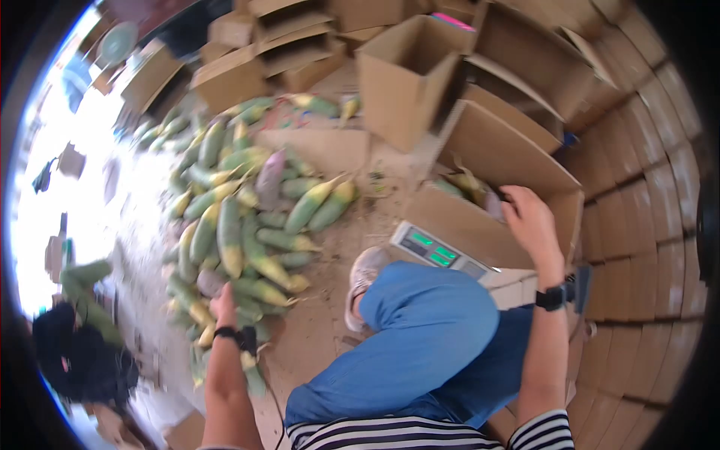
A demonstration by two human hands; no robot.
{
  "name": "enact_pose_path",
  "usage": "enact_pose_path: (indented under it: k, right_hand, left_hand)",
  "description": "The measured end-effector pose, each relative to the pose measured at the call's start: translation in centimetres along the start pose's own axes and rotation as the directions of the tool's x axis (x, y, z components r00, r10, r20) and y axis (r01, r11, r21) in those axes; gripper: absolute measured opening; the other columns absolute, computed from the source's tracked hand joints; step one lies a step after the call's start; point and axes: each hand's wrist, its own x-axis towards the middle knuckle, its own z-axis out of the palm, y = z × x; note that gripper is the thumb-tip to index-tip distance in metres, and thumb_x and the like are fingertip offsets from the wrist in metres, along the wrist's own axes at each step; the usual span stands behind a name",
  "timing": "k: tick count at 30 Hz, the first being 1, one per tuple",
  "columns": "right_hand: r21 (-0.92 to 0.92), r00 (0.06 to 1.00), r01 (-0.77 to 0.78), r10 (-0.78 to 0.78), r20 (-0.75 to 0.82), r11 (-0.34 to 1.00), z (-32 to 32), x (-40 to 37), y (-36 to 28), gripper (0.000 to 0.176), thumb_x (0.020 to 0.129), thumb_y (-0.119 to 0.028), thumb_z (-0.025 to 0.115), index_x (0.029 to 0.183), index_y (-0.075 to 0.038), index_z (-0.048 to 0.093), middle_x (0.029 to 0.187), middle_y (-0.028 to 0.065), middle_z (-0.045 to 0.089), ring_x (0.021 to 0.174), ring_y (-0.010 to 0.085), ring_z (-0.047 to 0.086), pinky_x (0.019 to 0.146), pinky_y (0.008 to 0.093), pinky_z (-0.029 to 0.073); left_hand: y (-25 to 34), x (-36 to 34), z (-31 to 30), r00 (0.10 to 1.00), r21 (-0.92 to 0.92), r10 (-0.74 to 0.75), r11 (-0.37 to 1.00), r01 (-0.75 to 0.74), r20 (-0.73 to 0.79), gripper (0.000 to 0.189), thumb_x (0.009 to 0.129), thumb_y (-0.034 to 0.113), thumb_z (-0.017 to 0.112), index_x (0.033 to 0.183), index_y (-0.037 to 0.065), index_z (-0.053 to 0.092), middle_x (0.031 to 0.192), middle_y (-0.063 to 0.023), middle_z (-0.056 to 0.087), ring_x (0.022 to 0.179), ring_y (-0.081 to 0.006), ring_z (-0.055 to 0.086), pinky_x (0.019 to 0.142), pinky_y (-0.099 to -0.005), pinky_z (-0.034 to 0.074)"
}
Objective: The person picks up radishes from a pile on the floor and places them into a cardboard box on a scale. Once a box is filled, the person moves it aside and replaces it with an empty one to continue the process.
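In the head view, the left hand (223,306) is at the near side of a pile of green radishes (229,232), its fingertips against a small pinkish radish (211,283) that lies just beyond them. Blur hides whether these fingers are closed on it or only touch it. The right hand (529,221) reaches over the near side of an open carton (469,225), fingers bent toward a purplish radish (493,205) right at their tips. Whether they grip it cannot be told. More green and yellow radishes (466,182) lie inside the carton, on the far side of the purplish one from the hand.

The carton's walls stand up around its contents; its top is open. A scale (442,251) with lit green digits sits against the near wall, close to the person's knee (469,300). Around the left hand, radishes crowd closely, with bare floor (307,337) to the right of the pile, up to the shoe (366,285). Empty cartons (409,82) stand beyond the open carton, and stacked boxes (630,247) form a wall to its right.
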Motion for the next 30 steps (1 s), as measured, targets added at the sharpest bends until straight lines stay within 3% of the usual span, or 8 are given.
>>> enact_pose_path:
  k: [2, 3, 8, 15, 21, 26, 27, 30]
  right_hand:
    - [-0.009, 1.0, -0.024, 0.024, -0.019, 1.0, -0.4, -0.1, 0.0, 0.021, 0.087, -0.014, 0.059, 0.106, -0.006, 0.062, 0.1, 0.0167, 0.064, 0.091, 0.0371, 0.062, 0.078, 0.0436, 0.051]
    - [-0.013, 0.999, -0.027, 0.027, -0.029, 1.0, -0.6, -0.1, -0.2, 0.019, 0.087, -0.013, 0.059, 0.105, -0.005, 0.062, 0.099, 0.0161, 0.065, 0.09, 0.037, 0.063, 0.077, 0.0439, 0.051]
    - [0.143, 0.995, -0.03, 0.043, -0.086, 0.989, -0.7, 0.3, -1.3, 0.02, 0.086, -0.013, 0.063, 0.103, -0.004, 0.062, 0.094, 0.0156, 0.065, 0.083, 0.033, 0.065, 0.074, 0.0397, 0.053]
    - [0.86, 0.919, -0.167, -0.24, 0.313, 0.482, -2.5, 0.7, -6.8, 0.051, 0.089, -0.032, 0.07, 0.13, -0.005, 0.055, 0.11, 0.0088, 0.063, 0.101, 0.0155, 0.06, 0.091, 0.0313, 0.048]
    - [0.956, 0.97, -0.216, 0.155, 0.187, 0.197, -3.5, 0.5, -4.7, 0.071, 0.08, -0.044, 0.076, 0.132, -0.003, 0.047, 0.115, 0.0076, 0.058, 0.099, 0.0147, 0.057, 0.072, 0.0277, 0.052]
    - [0.815, 0.853, -0.206, 0.507, -0.121, 0.541, -5.8, 0.9, -1.5, 0.066, 0.08, -0.039, 0.077, 0.128, -0.002, 0.049, 0.111, 0.01, 0.062, 0.097, 0.0178, 0.062, 0.072, 0.0304, 0.053]
    - [0.446, 0.855, -0.167, 0.354, -0.378, 0.879, -5.4, 1.1, 0.3, 0.065, 0.078, -0.034, 0.078, 0.128, -0.005, 0.049, 0.114, 0.0146, 0.062, 0.1, 0.0258, 0.064, 0.079, 0.0352, 0.053]
    - [-0.015, 0.885, -0.184, 0.159, -0.437, 0.983, -5.0, 0.8, 1.5, 0.066, 0.075, -0.03, 0.079, 0.13, -0.01, 0.049, 0.115, 0.0168, 0.061, 0.102, 0.0334, 0.063, 0.084, 0.0393, 0.052]
  left_hand:
    - [2.0, -1.4, -2.4, 0.883, -0.226, 0.237, 0.962, -0.154, 0.406, 0.039, 0.087, 0.036, 0.068, 0.112, 0.007, 0.064, 0.084, -0.001, 0.063, 0.065, -0.0116, 0.057, 0.057, -0.0262, 0.048]
    - [5.6, -4.9, -3.5, 0.813, -0.497, 0.071, 0.82, 0.283, 0.578, 0.019, 0.092, 0.031, 0.064, 0.103, 0.015, 0.063, 0.074, 0.0028, 0.057, 0.061, -0.0062, 0.053, 0.052, -0.0198, 0.043]
    - [13.7, -19.1, -5.3, 0.761, -0.473, -0.012, 0.778, 0.415, 0.648, 0.024, 0.092, 0.036, 0.064, 0.1, 0.013, 0.059, 0.079, 0.001, 0.057, 0.061, -0.0077, 0.054, 0.051, -0.0197, 0.04]
    - [30.3, -33.6, -0.7, 0.127, -0.564, 0.586, 0.807, -0.175, 0.8, 0.058, 0.08, 0.027, 0.073, 0.125, -0.001, 0.05, 0.108, -0.0068, 0.06, 0.098, -0.0165, 0.059, 0.085, -0.0305, 0.047]
    - [39.2, -43.0, 6.2, -0.285, -0.515, 0.674, 0.166, -0.841, 0.682, 0.073, 0.076, 0.028, 0.078, 0.134, -0.001, 0.044, 0.116, -0.0168, 0.057, 0.103, -0.0245, 0.059, 0.091, -0.0359, 0.047]
    - [35.1, -39.9, 7.7, -0.098, -0.492, 0.719, 0.363, -0.792, 0.688, 0.07, 0.078, 0.028, 0.077, 0.134, 0.0, 0.044, 0.123, -0.0192, 0.051, 0.104, -0.0278, 0.058, 0.088, -0.0393, 0.048]
    - [33.0, -37.6, 7.7, -0.017, -0.451, 0.72, 0.416, -0.79, 0.693, 0.068, 0.079, 0.027, 0.076, 0.134, 0.001, 0.044, 0.124, -0.0197, 0.05, 0.105, -0.0278, 0.057, 0.087, -0.0395, 0.049]
    - [24.2, -29.6, 7.1, 0.199, -0.217, 0.546, 0.604, -0.767, 0.814, 0.06, 0.083, 0.027, 0.074, 0.129, -0.002, 0.048, 0.119, -0.0198, 0.053, 0.099, -0.0287, 0.06, 0.084, -0.0395, 0.05]
